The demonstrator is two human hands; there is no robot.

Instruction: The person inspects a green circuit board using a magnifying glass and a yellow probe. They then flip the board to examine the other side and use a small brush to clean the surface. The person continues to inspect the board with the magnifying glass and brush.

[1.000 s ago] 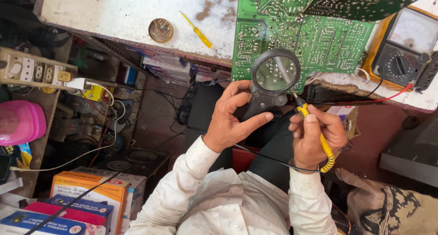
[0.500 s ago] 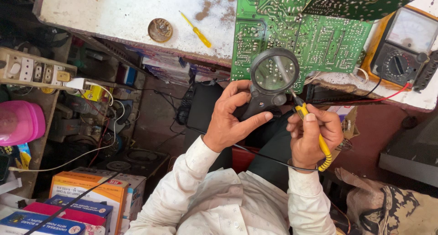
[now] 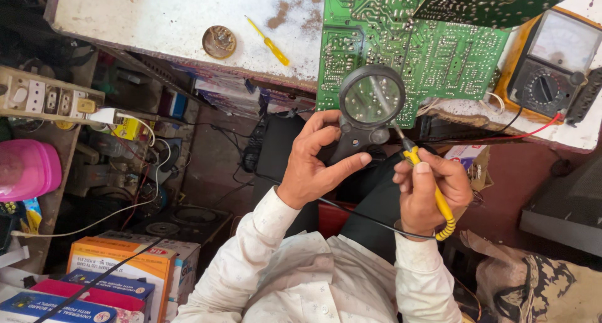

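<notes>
The green circuit board (image 3: 401,41) lies at upper centre of the frame on the tabletop (image 3: 157,15), overhanging its near edge, just above both hands. The left hand (image 3: 313,163) grips a black magnifying glass (image 3: 371,100) by its handle, lens over the board's lower edge. The right hand (image 3: 433,188) is closed around a yellow soldering iron (image 3: 429,185), its long axis slanting up-left, tip behind the lens.

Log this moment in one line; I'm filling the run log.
left hand: holds black round magnifying glass | right hand: holds yellow-handled soldering iron | under lens: green circuit board
</notes>
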